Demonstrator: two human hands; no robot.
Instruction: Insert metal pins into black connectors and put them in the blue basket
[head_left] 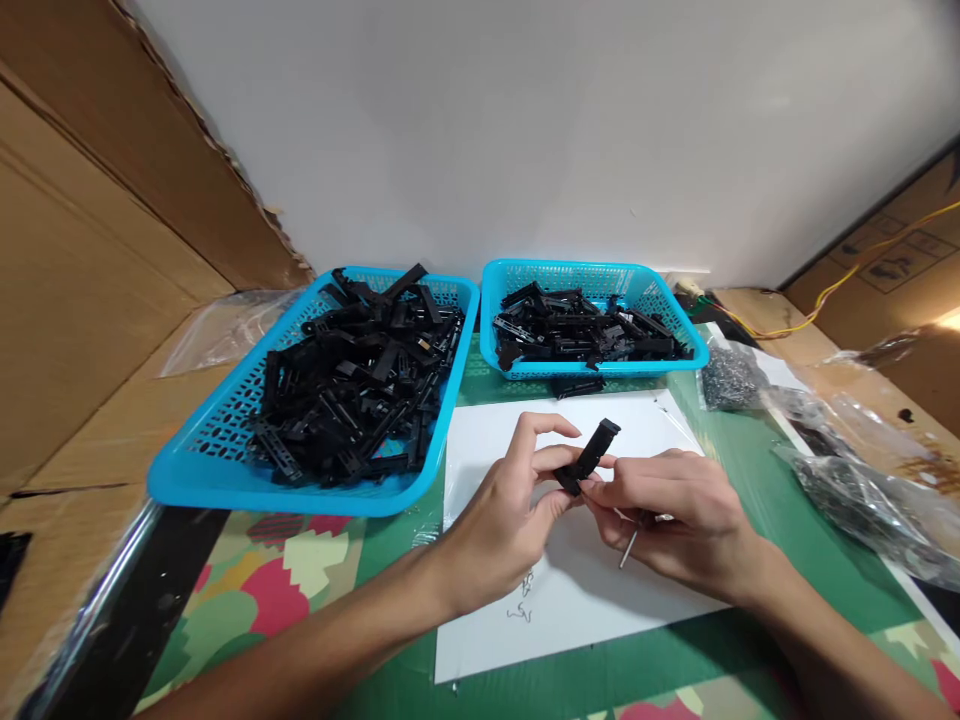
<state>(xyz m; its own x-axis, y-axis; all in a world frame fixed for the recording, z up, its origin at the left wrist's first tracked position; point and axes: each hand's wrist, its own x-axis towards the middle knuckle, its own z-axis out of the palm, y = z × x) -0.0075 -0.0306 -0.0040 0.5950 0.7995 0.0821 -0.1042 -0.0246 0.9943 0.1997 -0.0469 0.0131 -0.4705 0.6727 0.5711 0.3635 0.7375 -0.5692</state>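
My left hand (517,500) pinches the lower end of a small black plastic part (592,452) that tilts up to the right. My right hand (675,515) is closed, its fingertips touching the same part from the right, and a thin metal pin (628,548) sticks out below its fingers. Both hands hover over a white sheet (570,590) lying on the table. A few small bent wire springs (523,605) lie on the sheet near my left wrist.
Two blue baskets hold several black plastic parts: a large one (225,470) at the left, a smaller one (600,275) behind the sheet. One loose black part (577,385) lies before the smaller basket. Clear bags of small dark parts (855,490) sit right. Cardboard (90,250) stands left.
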